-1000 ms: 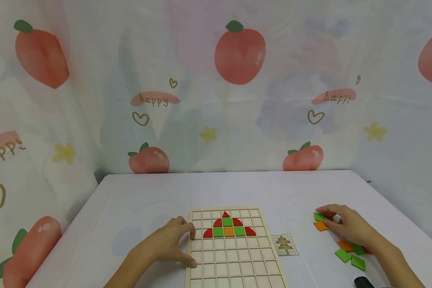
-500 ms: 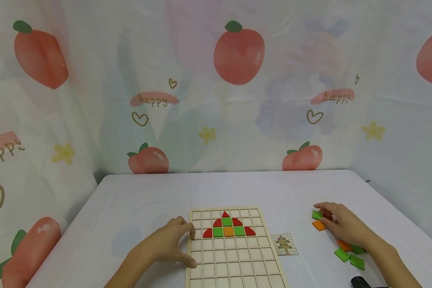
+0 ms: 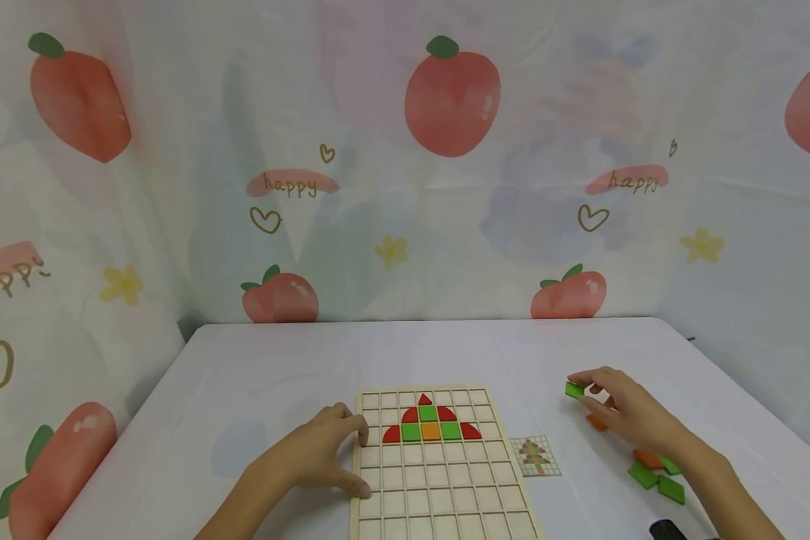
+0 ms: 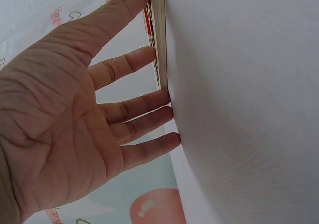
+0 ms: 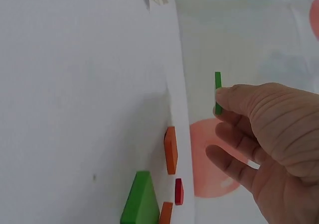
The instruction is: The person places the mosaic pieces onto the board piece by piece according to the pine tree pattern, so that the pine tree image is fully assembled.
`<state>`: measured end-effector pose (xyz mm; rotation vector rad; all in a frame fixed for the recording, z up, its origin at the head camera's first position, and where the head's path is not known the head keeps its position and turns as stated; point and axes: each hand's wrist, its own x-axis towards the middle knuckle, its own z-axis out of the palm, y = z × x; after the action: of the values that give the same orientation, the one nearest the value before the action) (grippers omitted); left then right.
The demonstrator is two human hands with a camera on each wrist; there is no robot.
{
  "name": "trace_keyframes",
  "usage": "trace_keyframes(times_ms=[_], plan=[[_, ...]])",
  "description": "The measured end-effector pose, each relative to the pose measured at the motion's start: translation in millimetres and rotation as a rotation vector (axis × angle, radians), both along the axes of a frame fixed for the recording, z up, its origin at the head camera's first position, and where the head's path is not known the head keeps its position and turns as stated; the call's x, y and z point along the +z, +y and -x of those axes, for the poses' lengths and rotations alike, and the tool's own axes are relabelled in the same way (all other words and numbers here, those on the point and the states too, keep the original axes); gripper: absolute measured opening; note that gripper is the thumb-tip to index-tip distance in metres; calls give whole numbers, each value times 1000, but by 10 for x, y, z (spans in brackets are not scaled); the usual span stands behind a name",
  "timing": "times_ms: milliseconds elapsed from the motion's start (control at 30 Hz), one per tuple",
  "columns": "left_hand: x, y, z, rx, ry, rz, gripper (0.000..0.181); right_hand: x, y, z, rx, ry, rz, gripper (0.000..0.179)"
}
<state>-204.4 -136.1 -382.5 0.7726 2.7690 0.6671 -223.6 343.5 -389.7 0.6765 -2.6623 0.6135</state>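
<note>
Green tile (image 3: 574,390), pinched in the fingers of the right hand (image 3: 631,416), is right of the grid board (image 3: 437,475), whose left edge the left hand (image 3: 319,451) touches, fingers spread.

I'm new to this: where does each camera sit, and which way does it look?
Head: worn on the head, looks forward and down at the table; left hand, right hand and forearms show.
Left wrist: worn there, faces the board, edge-on; that hand shows, touching it.
Right wrist: worn there, faces a green tile; that hand shows, pinching it.
Shared: head and right wrist both show that tile.
</note>
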Motion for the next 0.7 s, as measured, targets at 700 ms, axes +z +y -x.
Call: trace_keyframes(times_ms=[700], plan=[[23, 18, -2, 14, -27, 20, 55, 90, -842, -159, 228, 12, 84, 36]])
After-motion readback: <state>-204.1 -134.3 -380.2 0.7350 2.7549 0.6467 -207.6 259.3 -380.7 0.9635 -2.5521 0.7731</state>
